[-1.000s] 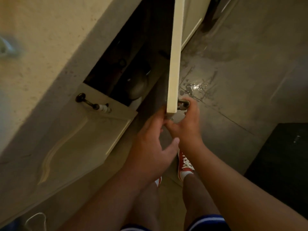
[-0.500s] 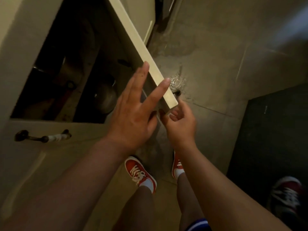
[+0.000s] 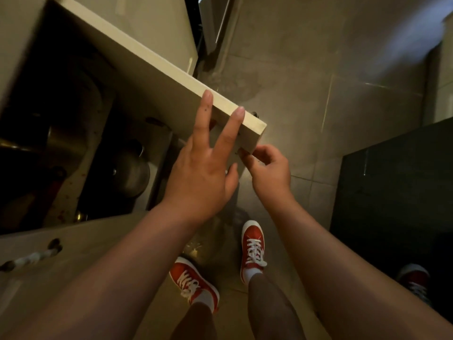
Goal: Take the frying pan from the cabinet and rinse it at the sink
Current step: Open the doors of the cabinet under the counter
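Floor: grey stone-look tiles (image 3: pixel 318 77) with pale grout lines, dimly lit; a wet, glinting patch (image 3: pixel 196 249) sits between the feet and the cabinet front.
Room: kitchen corner seen from above, low warm light, edges of view smeared by motion at upper right.
Cabinet: cream base cabinet (image 3: pixel 73 241), opening dark inside; its front panel below the opening carries a bar handle (image 3: pixel 31 257) with dark ends and a white middle.
Door: cream cabinet door (image 3: pixel 171 69) swung out wide, seen edge-on, running from upper left down to a square corner near frame centre.
Left hand (image 3: pixel 203 168): fingers spread apart, flat against the inner side of the door, two fingertips lapping over its top edge; not clamped on anything.
Right hand (image 3: pixel 269 170): fingers curled together at the door's lower corner, pinching or touching the edge; whether they truly grip it, cannot tell.
Cabinet contents: a rounded steel pot or lid (image 3: pixel 132 173) with a dark knob near the opening's right side; a larger metal vessel (image 3: pixel 63 143) deeper left; reddish shape (image 3: pixel 54 185) low on the left, too dark to name.
Frying pan: not clearly made out; if present it lies somewhere in the dark interior.
Dark block: black glossy unit (image 3: pixel 397 192) standing on the floor at right.
Feet: red sneakers (image 3: pixel 253 249) with white laces, on the tiles below the hands; another shoe (image 3: pixel 414 278) at lower right edge.
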Demonstrator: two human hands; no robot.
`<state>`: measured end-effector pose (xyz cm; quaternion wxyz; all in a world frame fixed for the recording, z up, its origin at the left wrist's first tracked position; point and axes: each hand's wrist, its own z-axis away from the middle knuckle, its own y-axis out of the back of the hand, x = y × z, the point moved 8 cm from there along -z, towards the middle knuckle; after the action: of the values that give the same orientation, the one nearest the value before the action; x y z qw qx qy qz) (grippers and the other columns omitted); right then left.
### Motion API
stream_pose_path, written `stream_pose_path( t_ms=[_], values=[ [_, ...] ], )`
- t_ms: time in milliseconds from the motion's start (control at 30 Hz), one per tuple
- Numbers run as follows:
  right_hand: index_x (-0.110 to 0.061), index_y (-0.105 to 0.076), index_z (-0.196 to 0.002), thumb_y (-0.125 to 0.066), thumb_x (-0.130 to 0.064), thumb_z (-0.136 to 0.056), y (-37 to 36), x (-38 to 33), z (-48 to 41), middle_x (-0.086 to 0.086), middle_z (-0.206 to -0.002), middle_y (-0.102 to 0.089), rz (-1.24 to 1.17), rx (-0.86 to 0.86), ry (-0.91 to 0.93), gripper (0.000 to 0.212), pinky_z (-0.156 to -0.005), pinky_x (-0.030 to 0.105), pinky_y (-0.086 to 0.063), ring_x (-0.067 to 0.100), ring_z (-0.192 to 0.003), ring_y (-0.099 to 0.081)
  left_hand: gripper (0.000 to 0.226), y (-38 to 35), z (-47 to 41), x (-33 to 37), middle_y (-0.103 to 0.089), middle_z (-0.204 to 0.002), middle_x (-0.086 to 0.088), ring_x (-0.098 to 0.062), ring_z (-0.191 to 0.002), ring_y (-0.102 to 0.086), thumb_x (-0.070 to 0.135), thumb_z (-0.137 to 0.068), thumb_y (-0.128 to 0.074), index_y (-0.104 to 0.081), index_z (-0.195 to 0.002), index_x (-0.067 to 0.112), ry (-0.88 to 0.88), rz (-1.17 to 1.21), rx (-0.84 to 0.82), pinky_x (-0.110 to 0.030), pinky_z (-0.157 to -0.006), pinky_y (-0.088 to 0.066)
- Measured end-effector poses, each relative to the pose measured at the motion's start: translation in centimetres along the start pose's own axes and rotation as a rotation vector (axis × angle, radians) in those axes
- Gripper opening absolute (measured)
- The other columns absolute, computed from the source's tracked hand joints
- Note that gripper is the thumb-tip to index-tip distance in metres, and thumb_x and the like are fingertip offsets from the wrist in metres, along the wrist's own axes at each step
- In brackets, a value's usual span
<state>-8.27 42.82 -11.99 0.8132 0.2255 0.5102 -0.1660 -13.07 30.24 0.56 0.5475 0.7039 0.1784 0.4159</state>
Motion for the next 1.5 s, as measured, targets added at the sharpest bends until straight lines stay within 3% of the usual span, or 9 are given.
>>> stream_pose_path(
  t_ms=[133, 500, 633, 867, 1000, 1100, 1200, 1300, 1500],
  values=[
    [-0.025, -0.068, -0.094, -0.073, -0.028, -0.083, 1.1, -1.0, -3.2, -0.008, -0.097, -0.073, 0.007, -0.002, 0.03, 0.013, -0.091, 0.046, -0.055, 0.011, -0.102, -0.066, 0.096, -0.6, -2.7, 1.0, 0.003, -0.162, -0.023, -0.038, -0.132, -0.043, 0.023, -0.082, -0.07, -0.007, -0.154, 0.029, 0.042, -0.012, 0.014, -0.046, -0.091, -0.052],
    [-0.035, -0.061, -0.085, -0.071, -0.027, -0.084, 2.7, -4.4, -11.1, -0.014, -0.092, -0.071, 0.033, 0.041, 0.104, 0.013, -0.083, 0.024, -0.051, 0.001, -0.098, -0.065, 0.105, -0.8, -10.0, 2.6, -0.003, -0.162, -0.023, -0.038, -0.118, -0.051, 0.028, -0.077, -0.074, -0.004, -0.155, 0.029, 0.098, -0.156, 0.047, -0.044, -0.086, -0.052],
    [-0.031, -0.062, -0.09, -0.069, -0.022, -0.086, 2.8, -5.8, -13.2, -0.01, -0.096, -0.072, 0.032, 0.026, 0.118, 0.012, -0.086, 0.029, -0.054, 0.004, -0.099, -0.066, 0.105, -0.6, -12.2, 2.3, -0.004, -0.163, -0.021, -0.035, -0.113, -0.053, 0.031, -0.076, -0.074, -0.004, -0.155, 0.031, 0.107, -0.188, 0.044, -0.044, -0.085, -0.051],
    [-0.007, -0.063, -0.107, -0.065, -0.009, -0.088, 3.0, -7.8, -15.0, 0.009, -0.106, -0.071, 0.045, 0.01, 0.094, 0.02, -0.095, 0.043, -0.052, 0.019, -0.104, -0.066, 0.098, -0.7, -14.0, 1.8, 0.003, -0.165, -0.015, -0.029, -0.111, -0.053, 0.035, -0.08, -0.07, -0.007, -0.156, 0.027, 0.103, -0.182, 0.031, -0.038, -0.087, -0.049],
    [-0.001, -0.06, -0.112, -0.063, -0.004, -0.088, 2.6, -8.3, -15.0, 0.013, -0.109, -0.069, 0.091, -0.015, 0.059, 0.024, -0.095, 0.043, -0.052, 0.023, -0.103, -0.066, 0.079, 0.0, -12.0, 0.1, -0.023, -0.16, -0.013, -0.029, -0.124, -0.049, 0.034, -0.084, -0.066, -0.026, -0.151, 0.021, 0.147, -0.042, 0.02, -0.038, -0.093, -0.047],
    [-0.004, -0.055, -0.124, -0.062, -0.009, -0.091, 2.3, -6.7, -13.5, 0.005, -0.113, -0.064, 0.094, 0.04, -0.014, 0.034, -0.095, 0.035, -0.052, 0.012, -0.1, -0.062, 0.052, -0.4, -7.4, -3.0, -0.056, -0.135, -0.006, -0.021, -0.119, -0.052, 0.033, -0.091, -0.06, -0.048, -0.14, 0.019, 0.308, 0.126, -0.044, -0.031, -0.088, -0.046],
    [-0.008, -0.049, -0.13, -0.064, -0.02, -0.093, 0.2, -3.6, -10.1, 0.007, -0.123, -0.06, 0.194, 0.054, -0.123, 0.042, -0.099, 0.036, -0.05, 0.015, -0.106, -0.059, 0.034, -1.3, 0.4, -7.2, -0.061, -0.119, 0.006, -0.005, -0.103, -0.055, 0.034, -0.094, -0.057, -0.056, -0.127, 0.03, 0.589, 0.317, -0.09, -0.015, -0.072, -0.04],
    [-0.007, -0.058, -0.116, -0.065, -0.017, -0.092, -5.0, -1.0, -5.3, 0.015, -0.109, -0.066, 0.245, -0.145, -0.128, 0.027, -0.083, 0.031, -0.054, 0.017, -0.089, -0.063, 0.022, -1.5, 9.2, -11.0, -0.06, -0.105, 0.018, 0.003, -0.092, -0.057, 0.034, -0.092, -0.059, -0.054, -0.11, 0.045, 0.882, 0.542, -0.021, -0.012, -0.061, -0.041],
    [-0.008, -0.065, -0.103, -0.065, -0.011, -0.091, -17.7, 0.5, 4.5, -0.001, -0.081, -0.066, 0.35, -0.575, -0.069, 0.012, -0.057, 0.011, -0.049, 0.009, -0.07, -0.062, 0.011, 0.6, 24.1, -18.0, -0.067, -0.091, 0.021, 0.014, -0.085, -0.06, 0.035, -0.09, -0.064, -0.063, -0.095, 0.045, 1.319, 0.694, 0.39, -0.012, -0.062, -0.044]
  ],
)
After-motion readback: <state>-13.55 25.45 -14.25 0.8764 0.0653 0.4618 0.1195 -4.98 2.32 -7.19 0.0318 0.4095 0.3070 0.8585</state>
